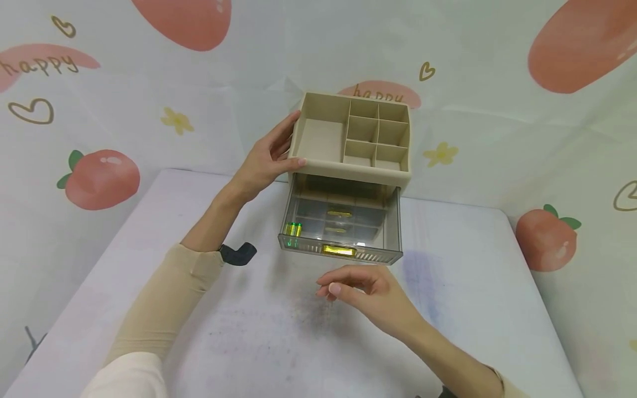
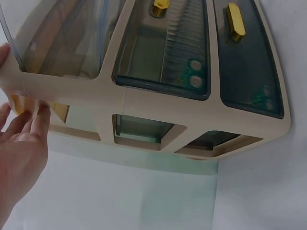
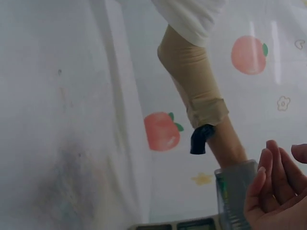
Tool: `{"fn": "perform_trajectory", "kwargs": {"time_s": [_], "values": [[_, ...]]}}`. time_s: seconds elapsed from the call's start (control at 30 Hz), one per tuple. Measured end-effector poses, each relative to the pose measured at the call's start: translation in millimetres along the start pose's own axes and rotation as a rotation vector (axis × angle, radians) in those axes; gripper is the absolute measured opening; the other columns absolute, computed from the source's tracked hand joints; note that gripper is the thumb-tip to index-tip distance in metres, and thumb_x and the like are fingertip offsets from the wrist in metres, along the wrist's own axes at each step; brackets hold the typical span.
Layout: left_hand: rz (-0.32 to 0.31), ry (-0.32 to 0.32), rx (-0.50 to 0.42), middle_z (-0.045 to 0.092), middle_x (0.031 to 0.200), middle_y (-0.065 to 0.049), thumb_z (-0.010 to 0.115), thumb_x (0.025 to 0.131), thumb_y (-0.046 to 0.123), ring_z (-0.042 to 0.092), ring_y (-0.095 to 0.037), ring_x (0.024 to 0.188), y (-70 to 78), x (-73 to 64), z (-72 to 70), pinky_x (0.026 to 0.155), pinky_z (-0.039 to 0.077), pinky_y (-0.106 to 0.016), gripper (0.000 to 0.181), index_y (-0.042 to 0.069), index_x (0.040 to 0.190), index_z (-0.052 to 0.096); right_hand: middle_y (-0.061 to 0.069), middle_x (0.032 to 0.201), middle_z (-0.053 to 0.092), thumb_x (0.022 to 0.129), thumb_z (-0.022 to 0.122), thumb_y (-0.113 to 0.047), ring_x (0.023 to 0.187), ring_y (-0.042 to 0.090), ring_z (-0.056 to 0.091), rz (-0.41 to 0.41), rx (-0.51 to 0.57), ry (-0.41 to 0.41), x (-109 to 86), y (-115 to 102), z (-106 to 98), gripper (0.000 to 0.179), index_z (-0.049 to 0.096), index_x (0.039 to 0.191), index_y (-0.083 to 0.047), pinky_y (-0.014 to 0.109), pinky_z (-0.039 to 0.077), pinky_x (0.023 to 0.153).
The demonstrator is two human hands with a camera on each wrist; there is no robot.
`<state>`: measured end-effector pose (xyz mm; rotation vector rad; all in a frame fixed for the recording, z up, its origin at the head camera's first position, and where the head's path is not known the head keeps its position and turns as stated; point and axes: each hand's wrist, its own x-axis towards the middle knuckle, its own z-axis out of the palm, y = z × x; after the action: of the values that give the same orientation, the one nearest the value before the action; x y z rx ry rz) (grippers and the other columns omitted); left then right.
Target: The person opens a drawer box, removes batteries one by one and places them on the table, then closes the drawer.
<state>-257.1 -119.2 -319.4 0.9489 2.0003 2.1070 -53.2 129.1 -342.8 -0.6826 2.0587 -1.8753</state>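
A beige desktop drawer organizer (image 1: 325,168) stands at the back of the table with its top drawer (image 1: 400,221) pulled out. Two green-and-gold batteries (image 1: 294,229) stand in that see-through drawer's front left corner. My left hand (image 1: 261,164) grips the organizer's upper left side, thumb over the front top edge, fingers along the side wall. Just in front of the drawer, my right hand (image 1: 365,293) hovers with loosely bent fingers and nothing in it. In the left wrist view, round ends with green show behind the middle drawer front (image 2: 163,48).
Divided compartments (image 1: 377,132), one large and several small, form the organizer's top. A gold handle (image 1: 339,251) sits on the open drawer's front. The white table (image 1: 239,342) meets a patterned cloth backdrop (image 1: 249,66) behind. A black wrist mount (image 1: 239,254) juts from the left forearm.
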Motion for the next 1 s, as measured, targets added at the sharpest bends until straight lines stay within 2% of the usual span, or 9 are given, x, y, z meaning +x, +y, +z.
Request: {"fn": "perform_trajectory", "kwargs": {"time_s": [0.2, 0.4, 0.77, 1.0], "values": [[-0.001, 0.004, -0.001, 0.024, 0.163, -0.006, 0.066, 0.089, -0.006, 0.027, -0.020, 0.148, 0.5, -0.8, 0.2, 0.115, 0.030, -0.036, 0.083, 0.015, 0.159, 0.025, 0.006, 0.095, 0.075, 0.097, 0.061, -0.006, 0.086, 0.022, 0.068, -0.075, -0.076, -0.024, 3.8, -14.3, -3.6, 0.018, 0.074, 0.109, -0.008, 0.036, 0.055, 0.083], [0.002, 0.001, -0.005, 0.024, 0.163, -0.006, 0.066, 0.089, -0.006, 0.027, -0.021, 0.148, 1.6, -1.0, 0.9, 0.114, 0.032, -0.032, 0.083, 0.015, 0.159, 0.025, 0.002, 0.095, 0.075, 0.095, 0.064, -0.003, 0.087, 0.024, 0.069, -0.089, -0.092, -0.021, 7.4, -25.8, -6.2, 0.019, 0.075, 0.106, -0.013, 0.037, 0.056, 0.080], [0.013, 0.003, 0.002, 0.024, 0.162, -0.009, 0.066, 0.089, -0.007, 0.027, -0.022, 0.148, 1.9, -0.3, 0.1, 0.114, 0.031, -0.033, 0.082, 0.012, 0.158, 0.026, 0.005, 0.093, 0.075, 0.095, 0.062, 0.001, 0.085, 0.024, 0.069, -0.156, -0.109, -0.031, 19.5, -36.2, -14.0, 0.018, 0.074, 0.107, -0.004, 0.036, 0.056, 0.080], [0.014, -0.001, 0.000, 0.024, 0.163, -0.009, 0.065, 0.090, -0.007, 0.027, -0.023, 0.148, 1.0, 0.2, 0.2, 0.113, 0.033, -0.031, 0.082, 0.012, 0.158, 0.026, 0.008, 0.095, 0.075, 0.094, 0.063, 0.002, 0.084, 0.024, 0.068, -0.164, -0.121, -0.022, 29.3, -45.3, -19.2, 0.018, 0.073, 0.109, -0.002, 0.035, 0.056, 0.078]]}}
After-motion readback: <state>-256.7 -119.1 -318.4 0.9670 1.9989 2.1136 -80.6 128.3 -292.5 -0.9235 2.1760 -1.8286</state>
